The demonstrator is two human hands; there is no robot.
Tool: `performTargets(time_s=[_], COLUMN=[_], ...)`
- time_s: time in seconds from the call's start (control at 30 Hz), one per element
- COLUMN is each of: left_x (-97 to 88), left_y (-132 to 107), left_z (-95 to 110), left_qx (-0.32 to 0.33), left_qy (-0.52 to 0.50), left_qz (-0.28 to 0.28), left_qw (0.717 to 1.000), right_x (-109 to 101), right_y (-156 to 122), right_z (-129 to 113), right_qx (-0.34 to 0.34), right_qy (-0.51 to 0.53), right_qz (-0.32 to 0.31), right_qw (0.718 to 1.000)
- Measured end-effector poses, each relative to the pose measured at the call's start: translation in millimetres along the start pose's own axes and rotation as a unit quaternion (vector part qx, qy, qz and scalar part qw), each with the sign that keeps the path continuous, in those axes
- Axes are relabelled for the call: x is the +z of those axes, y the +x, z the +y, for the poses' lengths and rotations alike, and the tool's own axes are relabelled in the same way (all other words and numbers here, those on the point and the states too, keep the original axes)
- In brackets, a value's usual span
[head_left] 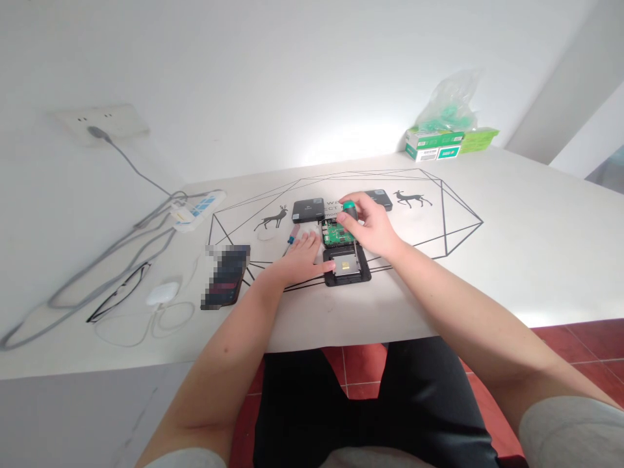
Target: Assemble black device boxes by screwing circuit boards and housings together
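Note:
My right hand (368,224) is closed around a screwdriver (350,207) with a green-topped dark handle. Its thin shaft points down toward the upper right of an open black case half (346,281), which holds a silver metal plate (342,265) with a yellowish square. Just beyond lies a green circuit board (336,234) in a black frame, partly covered by the right hand. My left hand (303,255) rests on the table with fingers spread, its thumb touching the left edge of the case half. Beside it is a small tool with a blue part (291,238), partly hidden.
Two black boxes (308,210) (384,199) lie behind the hands. To the left are a phone (227,276), glasses (119,292), a white earphone case (162,294), cables and a power strip (197,209). Green-and-white boxes (433,144) with a plastic bag (451,101) stand at the back right.

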State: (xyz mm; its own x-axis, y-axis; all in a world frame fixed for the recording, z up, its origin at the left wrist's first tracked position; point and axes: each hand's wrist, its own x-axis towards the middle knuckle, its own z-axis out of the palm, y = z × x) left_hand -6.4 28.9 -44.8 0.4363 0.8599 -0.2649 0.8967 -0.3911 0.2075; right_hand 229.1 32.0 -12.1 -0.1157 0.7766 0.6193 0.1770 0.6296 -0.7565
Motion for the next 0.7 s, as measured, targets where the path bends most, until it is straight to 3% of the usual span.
performTargets(time_s=[0.17, 0.37, 0.7], left_x=[-2.5, -2.4, -1.0], left_y=[-1.9, -1.2, 0.5], left_z=[2.3, 1.4, -0.1], left_qx=[-0.006, -0.010, -0.006], left_qy=[0.007, 0.014, 0.011], left_qz=[-0.005, -0.009, -0.009], left_qw=[1.000, 1.000, 1.000], right_x=[-0.2, 3.5, 5.9], right_y=[0.8, -0.7, 0.1], right_z=[-2.0, -14.1, -19.8], right_qx=[0.010, 0.068, 0.069], right_qy=[0.058, 0.183, 0.213], right_qz=[0.009, -0.006, -0.004], right_qw=[0.998, 0.981, 0.975])
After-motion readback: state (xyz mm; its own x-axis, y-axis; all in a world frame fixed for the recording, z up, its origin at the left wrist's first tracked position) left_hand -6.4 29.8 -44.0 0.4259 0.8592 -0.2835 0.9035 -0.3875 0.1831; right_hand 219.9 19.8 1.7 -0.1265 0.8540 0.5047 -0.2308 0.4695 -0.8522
